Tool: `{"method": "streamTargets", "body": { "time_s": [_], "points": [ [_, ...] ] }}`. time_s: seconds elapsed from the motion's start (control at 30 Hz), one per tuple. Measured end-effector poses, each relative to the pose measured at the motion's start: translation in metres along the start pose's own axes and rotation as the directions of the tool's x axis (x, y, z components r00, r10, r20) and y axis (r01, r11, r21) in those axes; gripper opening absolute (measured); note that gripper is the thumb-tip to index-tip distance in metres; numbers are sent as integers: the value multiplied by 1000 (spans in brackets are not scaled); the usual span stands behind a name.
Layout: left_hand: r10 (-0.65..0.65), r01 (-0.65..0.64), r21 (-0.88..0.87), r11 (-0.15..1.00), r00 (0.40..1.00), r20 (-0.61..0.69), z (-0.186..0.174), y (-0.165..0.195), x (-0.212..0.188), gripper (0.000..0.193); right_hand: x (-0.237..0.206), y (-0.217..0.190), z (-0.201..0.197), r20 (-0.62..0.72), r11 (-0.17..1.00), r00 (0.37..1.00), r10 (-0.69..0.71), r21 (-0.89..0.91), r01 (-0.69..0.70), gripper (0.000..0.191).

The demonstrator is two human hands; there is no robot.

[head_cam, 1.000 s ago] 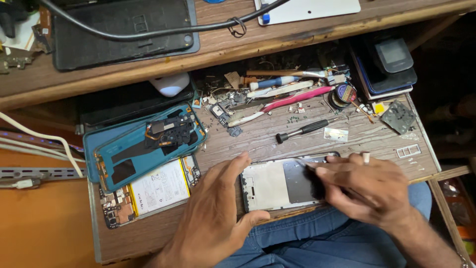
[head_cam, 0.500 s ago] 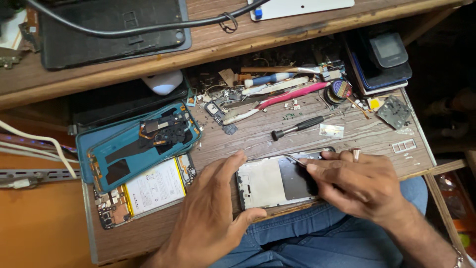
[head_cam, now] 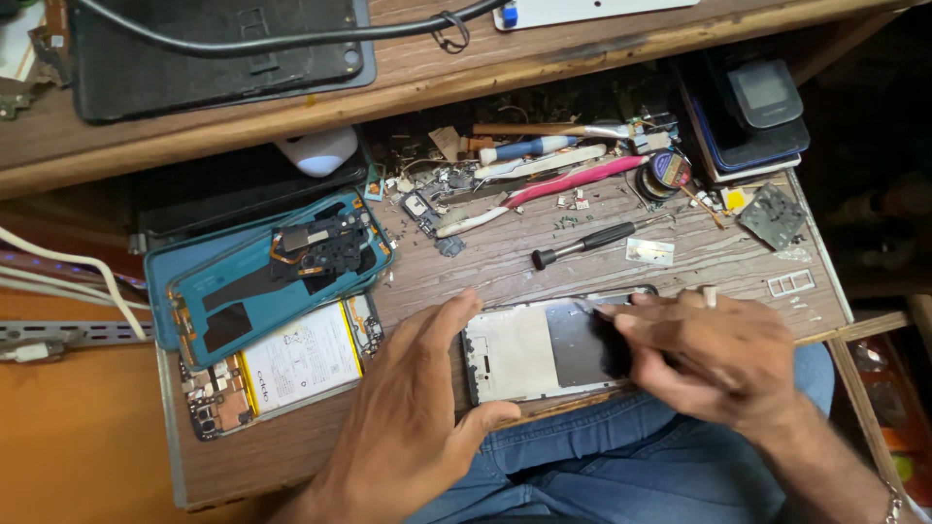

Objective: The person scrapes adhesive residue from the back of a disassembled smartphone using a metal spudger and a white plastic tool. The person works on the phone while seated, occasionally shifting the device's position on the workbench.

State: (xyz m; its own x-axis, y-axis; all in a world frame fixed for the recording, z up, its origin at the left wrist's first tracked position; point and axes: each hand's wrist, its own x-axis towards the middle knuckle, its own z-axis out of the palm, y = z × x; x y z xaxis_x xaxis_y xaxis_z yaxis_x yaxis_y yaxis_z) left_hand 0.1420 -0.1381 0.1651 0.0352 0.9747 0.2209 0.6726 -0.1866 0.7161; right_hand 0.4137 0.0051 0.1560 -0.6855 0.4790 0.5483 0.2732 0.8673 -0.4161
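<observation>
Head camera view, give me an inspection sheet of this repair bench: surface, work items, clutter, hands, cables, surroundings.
Surface: worn wooden tray, scratched, strewn with small parts.
Job's things: phone frame lies flat at the tray's near edge; opened phone with its battery showing lies to the left, teal back cover above it.
Clutter: black screwdriver, pink tool, solder reel, loose screws and chips.
Hands: left hand steadies the frame's left end; right hand presses on its right end, its grip hidden.
Cables: black cable on upper shelf; white cables at left.
Surroundings: stacked phones at right; blue jeans below.
</observation>
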Motion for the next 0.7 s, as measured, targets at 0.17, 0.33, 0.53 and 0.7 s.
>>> {"method": "streamTargets", "body": {
  "time_s": [0.17,0.33,0.53,0.7],
  "points": [
    [-5,5,-9,1000,1000,9,0,0,0,97,-1,-2,1,77,998,997,22,-60,-18,20],
    [-8,8,-20,1000,1000,7,0,1,1,98,-1,-2,-1,105,997,992,74,-16,-72,21],
    [-10,11,-35,999,1000,11,-1,0,0,97,-2,-1,2,92,998,994,57,-26,-55,20],
    [13,-13,-44,999,1000,-6,-2,1,2,97,6,-5,0,71,998,996,62,-20,-61,21]
  ]
}}
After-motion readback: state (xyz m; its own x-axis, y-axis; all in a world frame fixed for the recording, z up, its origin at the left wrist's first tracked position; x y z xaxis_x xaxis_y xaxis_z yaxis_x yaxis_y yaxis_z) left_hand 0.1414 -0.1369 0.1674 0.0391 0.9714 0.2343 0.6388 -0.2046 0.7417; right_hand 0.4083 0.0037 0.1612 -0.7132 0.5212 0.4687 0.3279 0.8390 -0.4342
